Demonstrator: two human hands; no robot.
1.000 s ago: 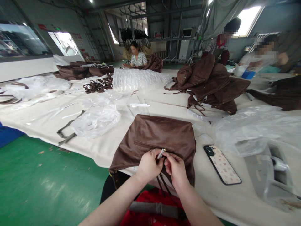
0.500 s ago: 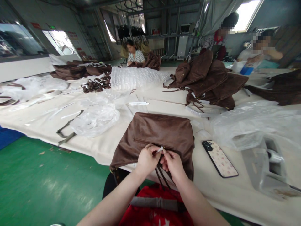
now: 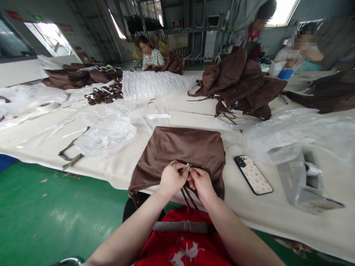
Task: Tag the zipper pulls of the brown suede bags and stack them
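A brown leather-look bag (image 3: 188, 142) lies flat at the table's near edge, a zipper running across its front. Over the zipper's right part, my left hand (image 3: 173, 179) is closed in a pinch on a small white strip (image 3: 185, 168). Close against it, my right hand (image 3: 202, 183) is also pinched at the strip's other end, its lower fingers curled. Two thin dark cords (image 3: 189, 198) hang down below my hands over the bag's near edge. The fingertips hide part of the strip and what it touches.
Right of the bag lie a phone in a patterned case (image 3: 253, 175) and a tape dispenser (image 3: 312, 173) by clear plastic sheeting (image 3: 302, 133). A crumpled plastic bag (image 3: 107, 138) sits left. Brown bags (image 3: 235, 81) are piled behind, near a bubble-wrap roll (image 3: 158, 85). Several people sit or stand beyond.
The view has shifted slightly, so the scene sits higher and more to the left. Both hands stay pinched together at the white strip, their fingers only slightly moved.
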